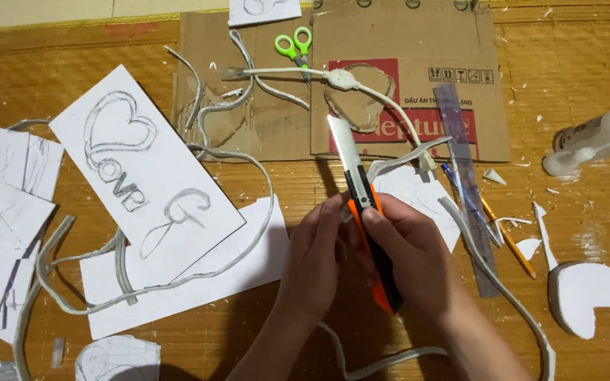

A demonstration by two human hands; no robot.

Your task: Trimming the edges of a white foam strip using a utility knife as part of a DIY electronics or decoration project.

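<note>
At center, the left hand [315, 250] pinches the upper body of an orange-and-black utility knife [370, 233]. Just right, the right hand [411, 257] grips its handle. The knife's long axis runs up and slightly left, its extended blade [342, 144] pointing away toward the cardboard [284, 130].

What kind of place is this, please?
Probably a home craft spot on a woven mat: flattened cardboard, green-handled scissors, a glue bottle, and a utility knife in the right hand.
</note>
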